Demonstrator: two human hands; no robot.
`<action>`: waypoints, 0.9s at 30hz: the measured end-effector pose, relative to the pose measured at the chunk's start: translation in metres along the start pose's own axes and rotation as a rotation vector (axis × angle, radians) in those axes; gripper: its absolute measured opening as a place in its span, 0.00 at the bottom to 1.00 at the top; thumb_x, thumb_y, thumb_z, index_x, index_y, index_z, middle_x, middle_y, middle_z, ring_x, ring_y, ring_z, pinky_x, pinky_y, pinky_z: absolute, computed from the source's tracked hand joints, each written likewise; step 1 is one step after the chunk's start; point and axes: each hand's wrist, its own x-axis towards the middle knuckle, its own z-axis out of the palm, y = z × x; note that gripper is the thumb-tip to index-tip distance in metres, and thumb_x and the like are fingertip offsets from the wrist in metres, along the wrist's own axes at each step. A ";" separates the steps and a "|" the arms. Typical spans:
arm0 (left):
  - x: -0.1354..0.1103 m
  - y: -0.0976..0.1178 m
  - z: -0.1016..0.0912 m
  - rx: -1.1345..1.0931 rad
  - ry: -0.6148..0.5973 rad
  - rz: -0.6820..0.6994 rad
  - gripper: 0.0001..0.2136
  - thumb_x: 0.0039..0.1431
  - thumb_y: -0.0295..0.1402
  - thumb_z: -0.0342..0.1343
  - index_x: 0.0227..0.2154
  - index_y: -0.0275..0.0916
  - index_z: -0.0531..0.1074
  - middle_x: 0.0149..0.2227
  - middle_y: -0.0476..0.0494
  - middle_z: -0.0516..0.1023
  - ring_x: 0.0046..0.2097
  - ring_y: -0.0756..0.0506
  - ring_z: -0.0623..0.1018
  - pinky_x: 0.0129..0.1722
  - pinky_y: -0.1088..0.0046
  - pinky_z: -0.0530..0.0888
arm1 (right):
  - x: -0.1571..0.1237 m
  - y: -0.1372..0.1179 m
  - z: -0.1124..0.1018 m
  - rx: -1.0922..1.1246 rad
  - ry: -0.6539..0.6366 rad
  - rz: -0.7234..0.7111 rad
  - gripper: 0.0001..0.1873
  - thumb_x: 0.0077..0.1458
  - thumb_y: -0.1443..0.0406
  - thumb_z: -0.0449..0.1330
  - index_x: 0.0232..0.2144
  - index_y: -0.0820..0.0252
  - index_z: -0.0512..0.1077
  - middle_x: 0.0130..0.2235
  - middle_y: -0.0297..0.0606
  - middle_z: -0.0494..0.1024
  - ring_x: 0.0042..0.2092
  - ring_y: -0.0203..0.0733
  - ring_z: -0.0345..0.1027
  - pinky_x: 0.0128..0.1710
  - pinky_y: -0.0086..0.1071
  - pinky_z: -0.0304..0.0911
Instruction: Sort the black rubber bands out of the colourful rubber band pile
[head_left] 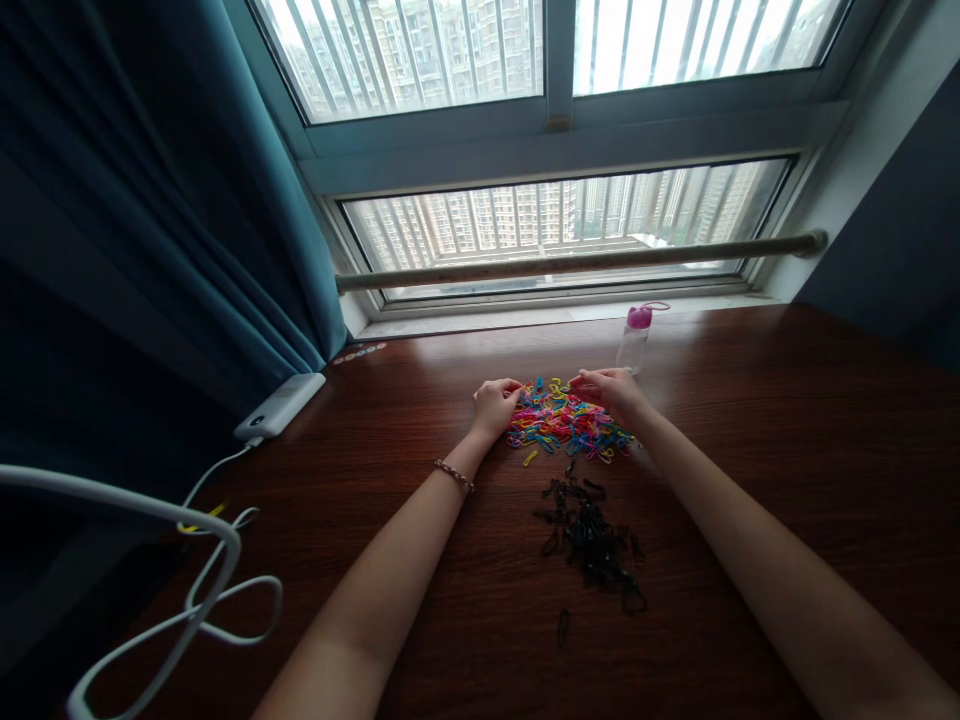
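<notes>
A heap of small, brightly coloured elastic bands (562, 420) lies on the dark wooden table, in pink, red, yellow and blue. At its left edge my left hand (496, 405) rests with curled fingers, the tips touching the heap. My right hand (613, 392) reaches over the back right of the heap, thumb and fingers brought close together. Whatever is between the fingertips of either hand is too small to make out. Nearer to me, between my forearms, lies a loose pile of black elastic bands (592, 535). One yellow band (531, 458) sits just in front of the coloured heap.
Behind my right hand stands a clear bottle with a pink cap (639, 318). A white power strip (281, 408) lies at the left table edge, its white cable (225, 560) looping forward. A blue curtain (247, 200) hangs at left. A window rail (585, 262) crosses beyond the table.
</notes>
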 end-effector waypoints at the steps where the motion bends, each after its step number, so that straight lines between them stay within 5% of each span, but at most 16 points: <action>1: 0.000 0.000 0.000 -0.002 0.001 0.000 0.07 0.52 0.35 0.54 0.29 0.41 0.76 0.29 0.47 0.78 0.34 0.47 0.74 0.38 0.70 0.68 | -0.001 -0.002 0.000 -0.005 -0.032 0.029 0.12 0.47 0.60 0.61 0.22 0.66 0.73 0.29 0.47 0.78 0.31 0.40 0.73 0.35 0.31 0.69; 6: -0.001 0.001 -0.001 0.004 0.019 0.012 0.06 0.50 0.35 0.56 0.27 0.41 0.76 0.30 0.46 0.78 0.36 0.46 0.74 0.39 0.69 0.69 | -0.013 -0.013 0.008 -0.161 -0.332 0.151 0.17 0.43 0.56 0.63 0.23 0.69 0.74 0.26 0.45 0.77 0.27 0.37 0.72 0.28 0.27 0.68; 12: -0.001 0.002 -0.002 -0.031 0.002 0.004 0.05 0.48 0.35 0.57 0.26 0.42 0.75 0.30 0.48 0.77 0.36 0.46 0.74 0.40 0.69 0.69 | -0.039 -0.033 0.019 -0.337 -0.980 0.420 0.21 0.44 0.55 0.62 0.31 0.70 0.76 0.32 0.46 0.78 0.34 0.41 0.73 0.34 0.29 0.68; 14: -0.001 0.000 -0.001 -0.048 0.027 0.013 0.05 0.49 0.35 0.57 0.27 0.41 0.75 0.30 0.47 0.77 0.37 0.46 0.74 0.41 0.69 0.68 | -0.041 -0.035 0.018 -0.380 -1.040 0.458 0.22 0.44 0.54 0.61 0.33 0.69 0.75 0.34 0.46 0.78 0.36 0.42 0.73 0.34 0.29 0.67; 20: 0.005 -0.003 -0.005 -0.040 0.067 0.042 0.07 0.51 0.33 0.54 0.32 0.38 0.73 0.37 0.44 0.76 0.42 0.45 0.73 0.44 0.69 0.67 | -0.022 -0.033 -0.002 -0.532 -0.575 0.159 0.23 0.45 0.50 0.59 0.29 0.67 0.74 0.30 0.45 0.77 0.28 0.38 0.71 0.25 0.27 0.65; 24: 0.012 0.000 -0.027 0.213 -0.094 -0.084 0.17 0.48 0.41 0.57 0.39 0.37 0.70 0.42 0.37 0.73 0.44 0.41 0.72 0.44 0.67 0.67 | -0.013 -0.037 -0.015 -1.039 -0.187 0.084 0.22 0.38 0.51 0.64 0.29 0.65 0.72 0.28 0.44 0.76 0.23 0.40 0.69 0.21 0.29 0.62; 27: 0.013 0.004 -0.046 0.384 -0.311 -0.225 0.31 0.42 0.52 0.56 0.45 0.33 0.64 0.46 0.29 0.69 0.45 0.35 0.71 0.40 0.66 0.68 | -0.018 -0.041 -0.017 -1.401 -0.056 0.173 0.34 0.31 0.49 0.66 0.38 0.66 0.69 0.35 0.49 0.75 0.29 0.45 0.71 0.27 0.32 0.64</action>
